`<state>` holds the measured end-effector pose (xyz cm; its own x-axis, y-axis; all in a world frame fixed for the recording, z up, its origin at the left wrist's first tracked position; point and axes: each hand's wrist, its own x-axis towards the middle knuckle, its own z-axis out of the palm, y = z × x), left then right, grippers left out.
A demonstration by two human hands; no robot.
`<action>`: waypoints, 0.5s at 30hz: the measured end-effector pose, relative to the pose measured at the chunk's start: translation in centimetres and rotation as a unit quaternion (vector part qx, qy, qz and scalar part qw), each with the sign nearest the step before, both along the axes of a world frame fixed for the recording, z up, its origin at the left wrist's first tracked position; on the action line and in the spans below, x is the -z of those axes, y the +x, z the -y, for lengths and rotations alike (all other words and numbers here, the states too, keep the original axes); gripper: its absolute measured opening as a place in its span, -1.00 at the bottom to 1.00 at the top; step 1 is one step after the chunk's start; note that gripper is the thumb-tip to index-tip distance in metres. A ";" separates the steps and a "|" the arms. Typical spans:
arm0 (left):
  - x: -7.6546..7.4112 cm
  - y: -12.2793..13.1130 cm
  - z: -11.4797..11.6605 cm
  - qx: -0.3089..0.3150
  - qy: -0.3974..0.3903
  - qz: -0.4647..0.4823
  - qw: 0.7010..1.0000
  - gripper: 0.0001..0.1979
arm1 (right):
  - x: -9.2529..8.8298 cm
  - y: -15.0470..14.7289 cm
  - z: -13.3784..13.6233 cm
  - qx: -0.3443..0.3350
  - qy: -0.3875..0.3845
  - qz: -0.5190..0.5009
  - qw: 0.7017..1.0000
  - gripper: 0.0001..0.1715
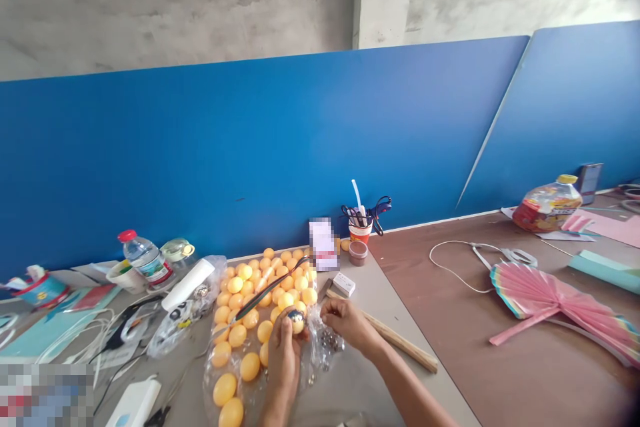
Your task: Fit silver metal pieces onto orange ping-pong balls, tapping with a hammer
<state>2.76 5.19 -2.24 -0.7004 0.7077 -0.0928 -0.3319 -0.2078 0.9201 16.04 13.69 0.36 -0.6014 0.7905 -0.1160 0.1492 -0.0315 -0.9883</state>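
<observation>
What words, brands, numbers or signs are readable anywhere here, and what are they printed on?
None can be read with certainty.
Bottle with the red cap: label print too small and blurred.
Small white box: printed marks too small.
Large bottle with the yellow cap: lettering blurred.
Upright card: partly pixelated, the rest unreadable.
Bottom-left corner: pixelated, nothing legible.
</observation>
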 end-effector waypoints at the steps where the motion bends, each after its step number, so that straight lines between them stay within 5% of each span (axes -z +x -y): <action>1: -0.1 -0.1 0.0 0.003 0.007 0.026 1.000 -0.39 | 0.0 0.3 -0.2 -0.002 0.054 0.059 0.997 -0.93; 5: -0.1 -0.4 0.0 0.031 0.009 0.042 0.999 -0.36 | 0.3 0.9 -0.4 -0.039 0.207 0.231 0.950 -0.82; 9: 0.5 -0.3 0.0 0.034 0.007 0.047 0.998 -0.35 | 0.8 0.7 0.2 -0.080 0.272 0.304 0.910 -0.73; 15: 1.6 -0.6 0.0 0.038 -0.009 -0.001 0.999 -0.39 | 1.4 0.0 0.7 -0.053 0.302 0.298 0.904 -0.75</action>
<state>2.13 5.19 -3.83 -0.6440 0.7578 -0.1047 -0.3452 -0.1658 0.9238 16.05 12.94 -0.99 -0.6507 0.7593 -0.0112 0.6313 0.5327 -0.5636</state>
